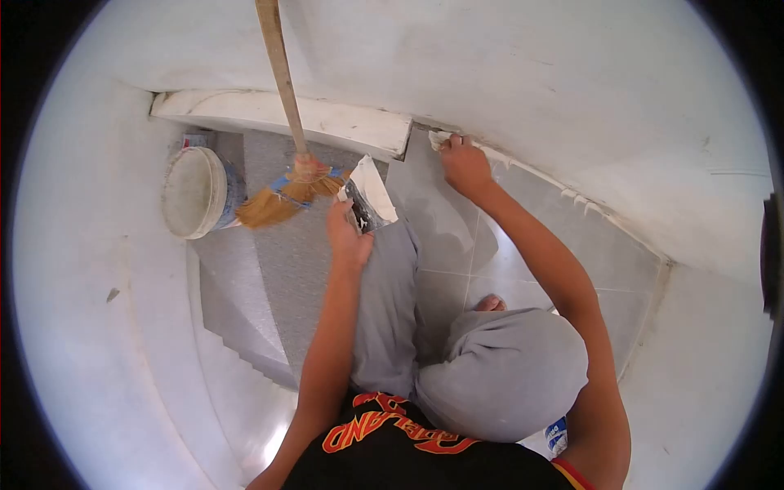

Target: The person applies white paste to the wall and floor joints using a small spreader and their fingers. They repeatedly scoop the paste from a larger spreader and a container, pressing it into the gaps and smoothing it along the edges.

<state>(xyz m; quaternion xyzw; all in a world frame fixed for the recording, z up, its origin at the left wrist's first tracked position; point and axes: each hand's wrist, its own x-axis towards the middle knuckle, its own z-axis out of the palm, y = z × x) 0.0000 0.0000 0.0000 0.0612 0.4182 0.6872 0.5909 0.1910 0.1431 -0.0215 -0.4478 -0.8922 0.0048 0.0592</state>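
Black shirt (506, 471) lay nearest the camera; beyond it, the paste-coated flat blade (374, 194) was gripped in the left hand (349, 238), above the grey floor (441, 290). Right hand (467, 169) was bent closed at white paste (438, 141) along the wall's foot, any held tool indiscernible; broom (284, 200) stood left of the blade, bucket (189, 193) farther left.

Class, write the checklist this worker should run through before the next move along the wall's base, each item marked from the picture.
1. Left hand grips the flat tool: ok.
2. White paste on it: ok.
3. Right hand at the base of the wall: ok.
4. Gloves worn: not ok, hands bare.
5. Paste left in the bucket: cannot tell.
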